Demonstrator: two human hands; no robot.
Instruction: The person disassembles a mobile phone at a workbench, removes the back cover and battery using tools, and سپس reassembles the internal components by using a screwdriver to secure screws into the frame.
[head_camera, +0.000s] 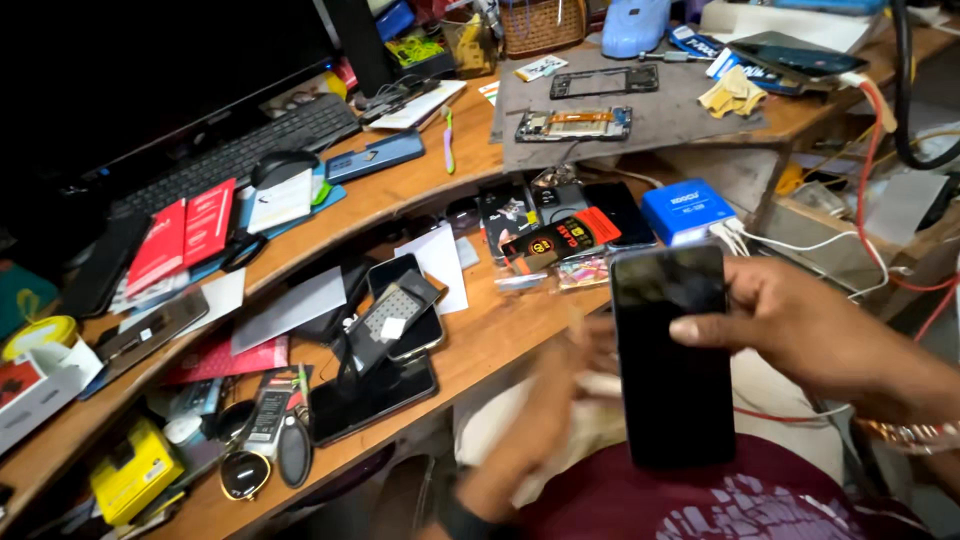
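My right hand (810, 325) grips a black smartphone (672, 370) by its upper right edge, thumb across the dark screen, holding it upright over my lap. My left hand (545, 415) is blurred just left of the phone and holds a pale cloth (590, 400) against the phone's left side. A dark wristband sits on my left wrist and a metal bracelet on my right.
A cluttered two-level wooden desk (480, 345) lies ahead with several phones, cards and packets. A grey mat (640, 115) carries an opened phone frame (575, 123). A blue box (688, 210), white cables, a keyboard (240, 150) and a monitor stand around.
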